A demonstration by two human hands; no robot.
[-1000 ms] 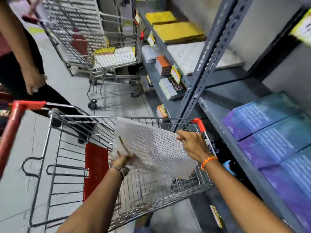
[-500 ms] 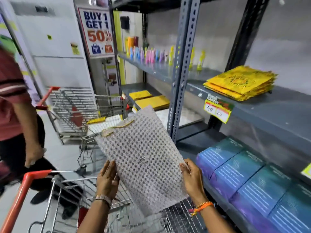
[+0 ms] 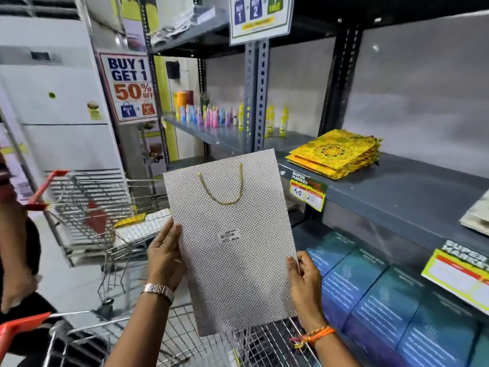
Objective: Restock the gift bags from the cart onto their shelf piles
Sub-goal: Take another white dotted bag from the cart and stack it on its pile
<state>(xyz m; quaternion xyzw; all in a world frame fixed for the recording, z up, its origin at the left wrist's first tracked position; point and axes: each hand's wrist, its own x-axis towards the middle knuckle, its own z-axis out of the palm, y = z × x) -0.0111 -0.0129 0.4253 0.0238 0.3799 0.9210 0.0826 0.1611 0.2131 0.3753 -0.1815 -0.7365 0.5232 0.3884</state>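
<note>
Your left hand (image 3: 165, 256) and right hand (image 3: 304, 280) pinch the side edges of the flat white dotted paper gift bag with a gold cord handle (image 3: 232, 242), upright above the near wire cart (image 3: 185, 343). The light edge grip could let it slip, or it could land on the yellow patterned bag pile (image 3: 334, 153) at far right, the wrong stack.

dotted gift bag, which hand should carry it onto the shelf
Probably the right hand. It grips the dotted gift bag on the edge nearest the shelf, which lies to the right. The left hand holds the far edge, beside the cart, and would have to reach across.
</note>
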